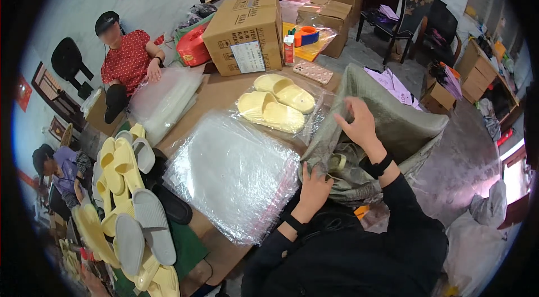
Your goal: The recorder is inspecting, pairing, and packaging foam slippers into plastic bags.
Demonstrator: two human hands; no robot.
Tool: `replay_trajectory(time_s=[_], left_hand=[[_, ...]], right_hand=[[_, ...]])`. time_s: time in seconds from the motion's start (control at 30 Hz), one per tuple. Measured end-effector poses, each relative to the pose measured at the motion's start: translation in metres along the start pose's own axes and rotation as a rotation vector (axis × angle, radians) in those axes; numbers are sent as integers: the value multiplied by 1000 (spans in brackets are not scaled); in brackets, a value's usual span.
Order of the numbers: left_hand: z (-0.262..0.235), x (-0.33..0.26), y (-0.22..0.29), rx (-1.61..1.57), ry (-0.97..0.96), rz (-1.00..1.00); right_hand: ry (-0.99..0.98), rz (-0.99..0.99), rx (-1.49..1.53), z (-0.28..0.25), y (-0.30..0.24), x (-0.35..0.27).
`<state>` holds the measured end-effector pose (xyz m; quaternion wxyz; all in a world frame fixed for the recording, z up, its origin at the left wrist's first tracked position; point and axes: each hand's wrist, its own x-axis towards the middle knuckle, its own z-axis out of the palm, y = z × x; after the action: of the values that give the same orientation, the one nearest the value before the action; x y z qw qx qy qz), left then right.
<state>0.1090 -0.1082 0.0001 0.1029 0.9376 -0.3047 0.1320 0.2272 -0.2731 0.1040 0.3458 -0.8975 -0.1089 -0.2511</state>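
1. Left hand (314,187) is clamped onto the near edge of a big grey-green sack (387,123), fingers curled into the fabric, at about 6 o'clock from the table's middle.
2. Right hand (358,121) is up at 1 o'clock from the left one, fingers pinching the sack's rim.
3. The sack sits off the table's right side, mouth gaping.
4. A stack of clear plastic bags (236,170) lies at 9 o'clock, just beside the left hand.
5. A bagged pair of yellow slippers (278,103) sits at 11 o'clock, with a cardboard box (244,33) beyond.
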Motion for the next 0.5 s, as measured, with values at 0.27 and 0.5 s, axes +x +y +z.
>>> replay_trajectory(time_s=[0.27, 0.5], left_hand=[[-4, 1, 4, 11, -44, 28], [11, -16, -4, 8, -114, -17]], right_hand=[[-86, -538, -522, 81, -13, 44], [352, 143, 1635, 4, -55, 74]])
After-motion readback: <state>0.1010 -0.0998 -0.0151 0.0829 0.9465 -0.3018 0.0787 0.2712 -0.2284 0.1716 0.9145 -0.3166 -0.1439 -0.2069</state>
